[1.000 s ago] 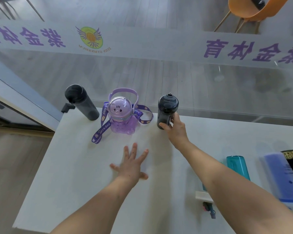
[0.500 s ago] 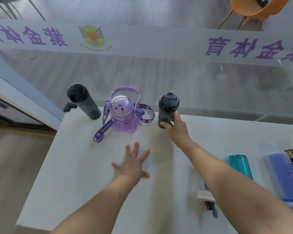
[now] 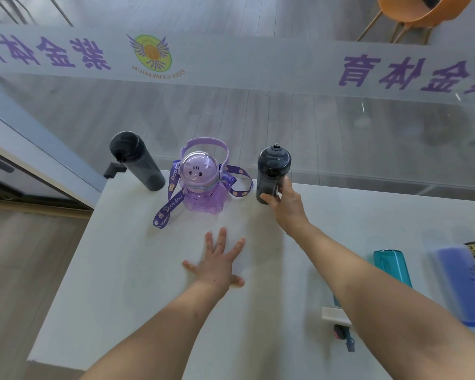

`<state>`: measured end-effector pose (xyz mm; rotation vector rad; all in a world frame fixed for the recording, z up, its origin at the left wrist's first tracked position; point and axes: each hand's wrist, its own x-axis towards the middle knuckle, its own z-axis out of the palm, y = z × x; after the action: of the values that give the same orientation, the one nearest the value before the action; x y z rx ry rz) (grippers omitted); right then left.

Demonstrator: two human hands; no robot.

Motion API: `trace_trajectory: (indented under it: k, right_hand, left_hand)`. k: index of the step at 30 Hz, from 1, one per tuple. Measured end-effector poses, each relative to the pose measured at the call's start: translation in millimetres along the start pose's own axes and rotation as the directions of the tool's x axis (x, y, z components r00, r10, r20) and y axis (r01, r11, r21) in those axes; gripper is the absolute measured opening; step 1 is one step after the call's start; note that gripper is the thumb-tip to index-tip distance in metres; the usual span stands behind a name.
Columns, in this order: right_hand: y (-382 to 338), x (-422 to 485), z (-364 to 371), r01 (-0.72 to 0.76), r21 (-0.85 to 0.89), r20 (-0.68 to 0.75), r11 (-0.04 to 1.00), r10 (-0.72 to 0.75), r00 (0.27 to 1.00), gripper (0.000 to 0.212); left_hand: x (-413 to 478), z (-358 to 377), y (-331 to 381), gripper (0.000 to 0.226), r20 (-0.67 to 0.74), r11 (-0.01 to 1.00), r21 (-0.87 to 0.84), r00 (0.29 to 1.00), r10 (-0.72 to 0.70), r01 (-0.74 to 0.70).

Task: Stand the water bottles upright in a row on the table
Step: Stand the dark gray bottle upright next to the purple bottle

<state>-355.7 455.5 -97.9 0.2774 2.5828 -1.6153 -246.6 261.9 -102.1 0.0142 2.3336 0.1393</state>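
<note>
Three bottles stood upright along the far edge of the tabletop [image 3: 126, 283], close to the glass partition: a tall dark bottle [image 3: 137, 161] at the far left, a purple cartoon bottle [image 3: 203, 185] with a looped handle and a printed strap trailing toward the near left, and a smoky grey sports bottle [image 3: 272, 171] to its right. They sat well apart, roughly on one line, which fitted the row the task asked for. The right hand [image 3: 287, 207] was closed around the lower part of the grey sports bottle, thumb on its near side, fingers wrapped behind, probably steadying it on its base. The left hand [image 3: 217, 266] lay flat on the tabletop nearer the person, fingers spread and holding nothing, seemingly bracing the reach. At the near right a teal bottle [image 3: 391, 266] lay on its side, partly hidden by the right forearm, beside a blue bottle [image 3: 461, 281]; both apparently remained to be stood up.
</note>
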Motion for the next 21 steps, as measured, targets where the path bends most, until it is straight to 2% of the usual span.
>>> trace_trajectory:
  k: [13, 21]
  right_hand:
    - [0.0, 4.5, 0.4, 0.013, -0.048, 0.056, 0.999, -0.01, 0.998, 0.048]
    - [0.4, 7.4, -1.1, -0.027, -0.038, 0.063, 0.999, 0.029, 0.998, 0.051]
  left_hand:
    - [-1.2, 0.5, -0.4, 0.11, 0.001, 1.0, -0.023, 1.0, 0.012, -0.012]
    - [-2.2, -0.2, 0.1, 0.11, 0.003, 0.999, -0.038, 1.0, 0.007, -0.007]
